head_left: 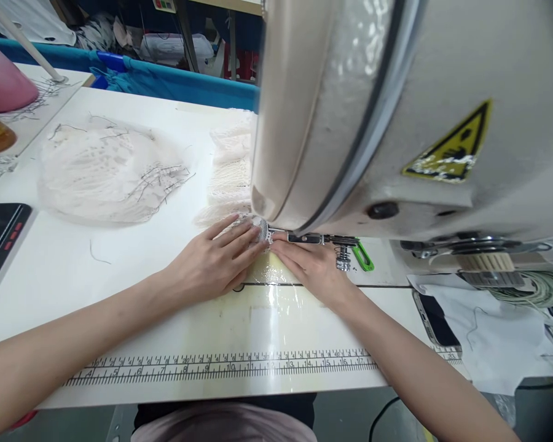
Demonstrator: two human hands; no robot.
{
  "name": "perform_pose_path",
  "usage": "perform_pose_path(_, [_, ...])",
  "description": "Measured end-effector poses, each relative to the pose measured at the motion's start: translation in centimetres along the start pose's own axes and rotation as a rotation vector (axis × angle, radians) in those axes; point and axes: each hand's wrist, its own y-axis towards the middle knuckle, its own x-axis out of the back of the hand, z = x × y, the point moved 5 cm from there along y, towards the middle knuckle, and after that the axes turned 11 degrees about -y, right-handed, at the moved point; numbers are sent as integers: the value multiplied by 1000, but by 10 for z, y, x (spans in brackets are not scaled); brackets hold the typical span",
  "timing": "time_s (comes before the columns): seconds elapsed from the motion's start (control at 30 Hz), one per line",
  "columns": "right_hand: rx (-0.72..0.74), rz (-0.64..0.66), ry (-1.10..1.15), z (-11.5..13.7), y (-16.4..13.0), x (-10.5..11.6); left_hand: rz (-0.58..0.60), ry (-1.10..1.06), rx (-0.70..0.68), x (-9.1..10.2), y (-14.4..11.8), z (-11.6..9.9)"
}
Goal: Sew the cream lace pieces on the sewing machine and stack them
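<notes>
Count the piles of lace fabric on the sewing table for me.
2. One rounded lace pile lies at the table's left, strewn with dark thread ends. A second lace stack sits beside the sewing machine head, which may hide more behind it.

Lace trim piece, white, openwork

Lies flat at frame centre, under the sewing machine head; only a small patterned edge shows between the fingertips of two flat-pressed hands; the rest is hidden.

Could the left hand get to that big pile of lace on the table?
Probably yes. The left hand lies flat on the small lace piece at the sewing machine, and only bare white table shows between it and the lace pile.
</notes>
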Motion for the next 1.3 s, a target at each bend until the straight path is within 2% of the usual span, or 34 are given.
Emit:
perform_pose_path(0.27, [-81, -54, -17, -8, -4, -4, 2, 40, -25, -2, -2, 0])
perform_pose_path(0.4, [-74, -79, -90, -11, -9, -9, -1, 38, -18, -3, -1, 0])
perform_pose_path(0.57, [-137, -109, -64, -17, -11, -12, 12, 34, 7, -4, 0, 1])
perform_pose_path(0.7, [-130, -101, -84, -19, -7, -14, 30, 33, 26, -5, 0, 2])
perform_pose_path(0.83, [-128, -80, -147, -20, -7, -15, -9, 58, 9, -3, 2, 2])
perform_pose_path(0.93, [-126, -50, -192, -18, -9, -13, -56, 109, -55, -1, 2, -4])
perform_pose_path(1.03, [-112, 22, -219, -12, -9, -9, -55, 133, -112, -2, -1, -8])
perform_pose_path(1.3, [-102, 30, -102, 0, -6, 0, -18, -1, 22, -4, 0, 2])
